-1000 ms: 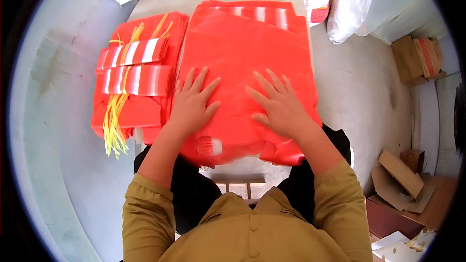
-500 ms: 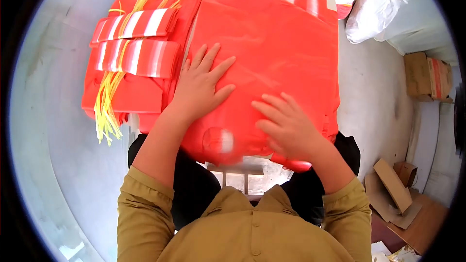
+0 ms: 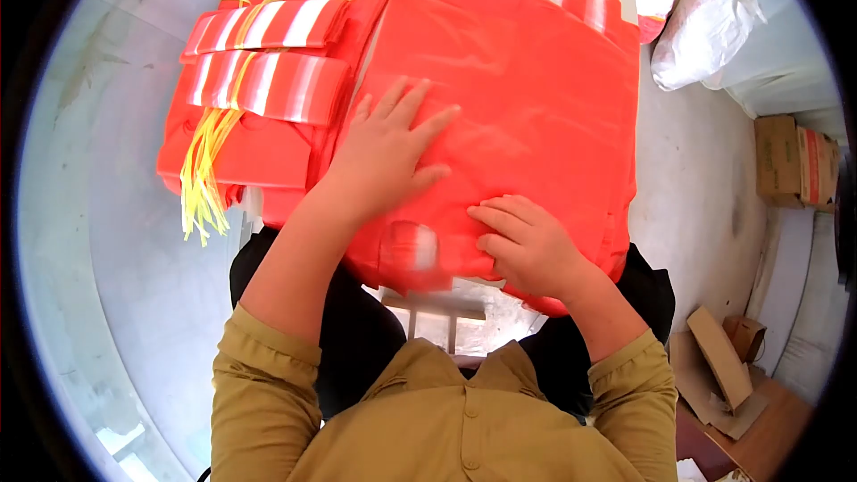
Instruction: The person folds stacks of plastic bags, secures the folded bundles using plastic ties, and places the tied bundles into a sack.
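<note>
A wide stack of thin red plastic bags [image 3: 527, 116] lies in front of me, with red-and-white stripes along its far right edge. My left hand [image 3: 386, 153] rests on the left part of this stack, its fingers spread. My right hand [image 3: 528, 245] is at the near right part, palm down with the fingers close together and a little bent; nothing shows in its grasp. Between the hands, near the front edge, is a round opening [image 3: 412, 247] with white showing in it. The bags' near edge is blurred.
On the left lie folded red bags [image 3: 259, 156] with striped bundles [image 3: 268, 85] and yellow ties [image 3: 207, 156] on top. A white sack [image 3: 705, 27] stands at the upper right. Cardboard boxes [image 3: 778, 161] and flattened cardboard [image 3: 719, 361] are on the right.
My right hand's fingers have drawn closer together and lowered onto the red bags. My left hand stays spread in nearly the same place. The whole view has shifted slightly.
</note>
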Demonstrator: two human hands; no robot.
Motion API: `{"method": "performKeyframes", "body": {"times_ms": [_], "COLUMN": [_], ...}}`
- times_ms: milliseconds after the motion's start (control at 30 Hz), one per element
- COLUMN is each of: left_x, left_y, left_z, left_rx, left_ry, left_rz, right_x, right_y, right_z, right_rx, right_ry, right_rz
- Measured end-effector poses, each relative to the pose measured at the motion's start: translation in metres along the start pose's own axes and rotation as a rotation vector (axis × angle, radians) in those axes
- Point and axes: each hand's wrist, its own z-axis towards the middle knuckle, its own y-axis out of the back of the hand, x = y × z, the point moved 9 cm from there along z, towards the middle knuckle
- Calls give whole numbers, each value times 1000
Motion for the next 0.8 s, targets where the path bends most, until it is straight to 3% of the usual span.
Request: {"method": "performKeyframes", "body": {"times_ms": [133, 333, 433, 533, 633, 733, 800], "left_x": [-31, -62, -61, -66, -62, -25, 8], "left_y": [4, 11, -2, -3, -3, 15, 32], "left_z": [-18, -33, -31, -28, -28, -25, -30], "left_rx": [175, 222, 115, 142, 169, 70, -162], "left_ry": [-182, -245, -243, -255, -260, 21, 144], "left_rz": [-245, -363, -345, -346, -398, -751, -729], "right_x": [-10, -47, -45, -27, -33, -45, -51], "right_y": [12, 2, 3, 16, 2, -2, -4], "right_z": [-2, -22, -18, -3, -8, -14, -20], "right_rx": [-94, -168, -162, -123, -56, -181, -220], "right_ry": [-134, -489, -481, -457, -459, -596, -720], "right_rz": [158, 528, 529, 418, 505, 817, 1069]}}
